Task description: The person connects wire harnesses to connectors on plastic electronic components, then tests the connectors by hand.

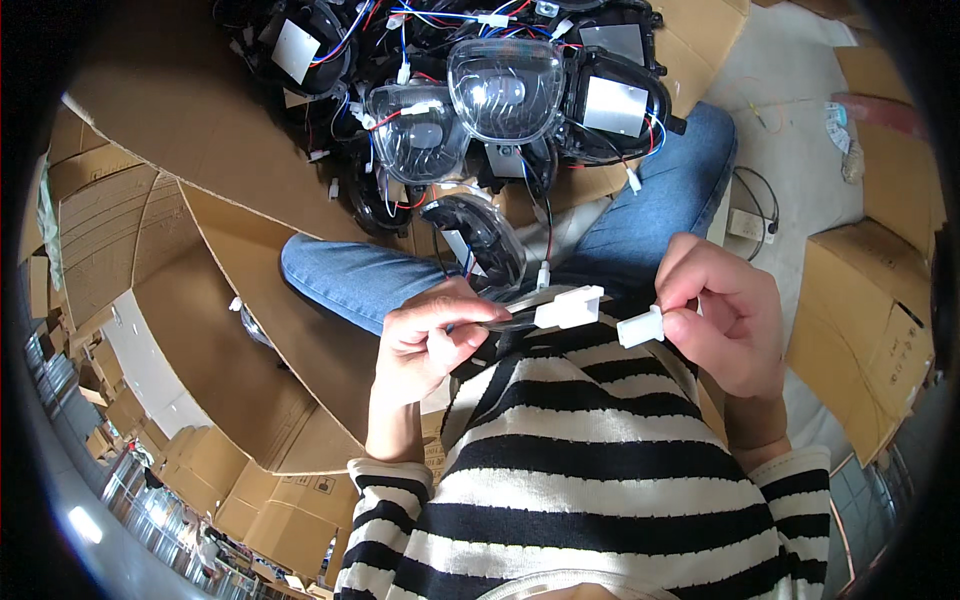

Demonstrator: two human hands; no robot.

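Note:
My left hand [425,335] is closed, thumb and forefinger pinching the wires behind a white plastic connector [570,308]. The connector juts out to the right. Facing it across a small gap is a second white connector [640,328], gripped between the thumb and fingers of my right hand [730,315]. The two connectors do not touch. Just beyond my left hand, a black lamp unit with a clear lens [478,238] leans at the near edge of the lamp pile. A small white plug [543,274] on a dark wire hangs between my legs.
Several lamp units with clear lenses [507,92], silver labels and tangled wires are heaped on cardboard ahead. An open cardboard box [230,330] stands at my left, and another carton [860,330] at my right. A black cable [765,205] lies beside my right knee.

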